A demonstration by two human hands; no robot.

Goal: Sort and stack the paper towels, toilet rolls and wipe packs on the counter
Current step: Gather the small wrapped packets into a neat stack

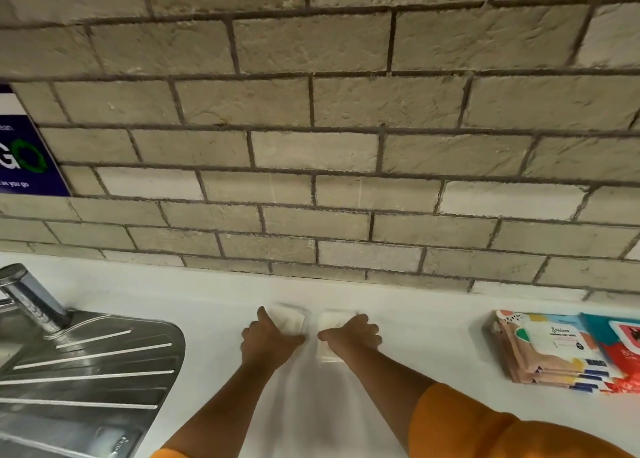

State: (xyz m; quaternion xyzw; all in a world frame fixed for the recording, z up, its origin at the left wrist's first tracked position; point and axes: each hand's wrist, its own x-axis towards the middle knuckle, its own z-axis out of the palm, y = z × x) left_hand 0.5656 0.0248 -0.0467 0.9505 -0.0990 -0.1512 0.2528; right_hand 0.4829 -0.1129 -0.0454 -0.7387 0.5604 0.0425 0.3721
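Two low piles of white folded paper towels lie side by side on the white counter (433, 322), near the brick wall. My left hand (268, 338) grips the left pile (290, 319), fingers along its left side and thumb across its near edge. On the right pile (331, 320), my right hand (353, 334) holds with fingers curled over the right edge and the thumb pointing left. The two piles stand a narrow gap apart. At the right, a stack of colourful wipe packs (554, 350) lies flat, with a red pack (623, 340) beside it.
A steel sink drainer (93, 367) and a chrome tap (31, 298) fill the left of the counter. The brick wall (311, 146) rises right behind the piles. A dark blue sign (20, 156) hangs at far left.
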